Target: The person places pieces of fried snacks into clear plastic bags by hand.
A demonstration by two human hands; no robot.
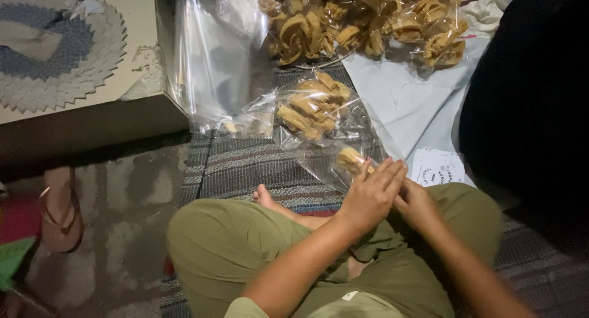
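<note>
The person sits cross-legged in olive-green trousers on a striped woven mat (245,164) in the lower middle of the frame. Both hands meet just right of centre. The left hand (371,195) lies on top, fingers stretched forward and close together, its fingertips touching a small clear plastic bag holding a pale yellow curled snack (348,160). The right hand (417,203) sits partly beneath the left, so much of it is hidden; it seems to pinch the near edge of the same bag, but how tightly its fingers close cannot be told. The left hand presses rather than clasps, with a flat, narrow spread.

The small bag lies on the mat just ahead of the hands, directly in front of the knees. Just beyond it, towards the centre of the frame, rests a filled clear bag of the same yellow curled snacks (313,106). Along the top edge lies a heap of more such filled bags (368,26). A stack of empty clear plastic bags (215,60) leans at upper centre-left. Small white printed paper slips (437,168) lie just right of the hands, on a pale sheet (411,103). A brown sandal (61,207) rests on the concrete floor at left.
</note>
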